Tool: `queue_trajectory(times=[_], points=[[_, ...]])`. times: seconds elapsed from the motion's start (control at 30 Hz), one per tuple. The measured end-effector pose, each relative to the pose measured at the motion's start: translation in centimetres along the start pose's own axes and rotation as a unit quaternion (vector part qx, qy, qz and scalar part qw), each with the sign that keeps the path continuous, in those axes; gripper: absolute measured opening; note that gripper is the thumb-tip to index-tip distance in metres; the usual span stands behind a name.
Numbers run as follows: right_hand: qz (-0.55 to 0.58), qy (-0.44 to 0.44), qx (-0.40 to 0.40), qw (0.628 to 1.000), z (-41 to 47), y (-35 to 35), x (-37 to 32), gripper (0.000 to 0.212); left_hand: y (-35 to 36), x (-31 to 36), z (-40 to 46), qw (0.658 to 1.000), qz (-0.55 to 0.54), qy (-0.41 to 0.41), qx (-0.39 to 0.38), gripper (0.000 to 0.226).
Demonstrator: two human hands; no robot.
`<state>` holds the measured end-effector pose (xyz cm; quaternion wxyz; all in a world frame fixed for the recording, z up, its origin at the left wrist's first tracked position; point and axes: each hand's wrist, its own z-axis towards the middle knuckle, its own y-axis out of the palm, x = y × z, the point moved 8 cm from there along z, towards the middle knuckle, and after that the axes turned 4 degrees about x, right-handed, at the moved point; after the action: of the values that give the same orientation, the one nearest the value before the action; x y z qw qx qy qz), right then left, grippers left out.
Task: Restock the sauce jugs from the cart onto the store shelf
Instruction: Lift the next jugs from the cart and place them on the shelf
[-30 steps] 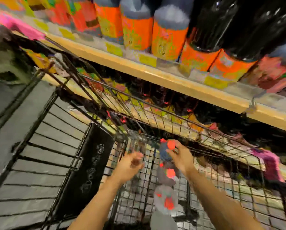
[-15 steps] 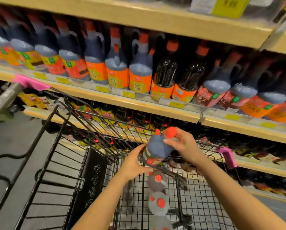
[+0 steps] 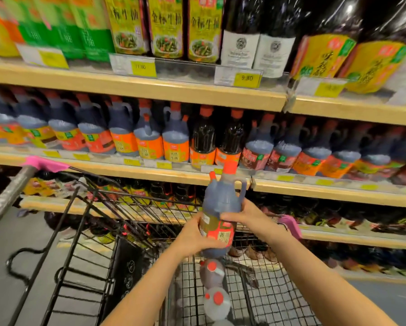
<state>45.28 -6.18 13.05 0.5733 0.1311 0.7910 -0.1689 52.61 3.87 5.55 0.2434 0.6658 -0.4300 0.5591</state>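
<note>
While upright above cart, sauce jug gripped between both hands.

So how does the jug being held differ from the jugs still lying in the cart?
The held jug is upright and lifted above the cart, gripped by the left hand low on the label and the right hand at the shoulder. The cart jugs lie in the basket with their caps toward the camera, and no hand is on them. The held jug's orange label faces the camera; theirs are hidden. All share dark bodies and red caps.
</note>
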Motion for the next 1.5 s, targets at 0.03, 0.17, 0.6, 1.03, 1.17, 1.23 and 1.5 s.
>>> queue_trajectory(times=[0.03, 0.17, 0.6, 1.03, 1.17, 1.23, 1.5], points=[[-0.001, -0.012, -0.008, 1.0, -0.2, 0.0, 0.4, 0.066, 0.3, 0.3, 0.1, 1.0, 0.002, 0.006, -0.007, 0.064], [0.005, -0.02, 0.016, 1.0, -0.5, -1.2, 1.7, 0.067, 2.3, 0.5, 0.2, 0.999, -0.006, -0.001, -0.035, 0.062], [0.01, 0.08, 0.225, 0.971, -2.0, -9.7, 18.7, 0.08, 3.9, -19.3, 1.7, 0.98, 0.085, -0.167, -0.062, 0.127], [0.09, 0.122, 0.266, 0.952, -0.9, -11.1, 28.2, 0.069, 6.9, -23.1, 9.6, 0.979, 0.017, -0.189, 0.079, 0.026], [0.094, 0.127, 0.28, 0.947, -1.4, -11.8, 27.5, 0.083, 6.2, -22.2, 9.9, 0.968, 0.003, -0.224, 0.113, 0.03], [0.095, 0.126, 0.284, 0.946, -2.1, -12.2, 26.2, 0.081, 6.0, -19.6, 9.1, 0.966, -0.013, -0.222, 0.129, 0.027], [0.111, 0.098, 0.318, 0.936, -9.2, -15.4, 18.0, 0.079, 6.2, -4.2, 5.9, 0.981, -0.046, -0.14, 0.13, 0.038]])
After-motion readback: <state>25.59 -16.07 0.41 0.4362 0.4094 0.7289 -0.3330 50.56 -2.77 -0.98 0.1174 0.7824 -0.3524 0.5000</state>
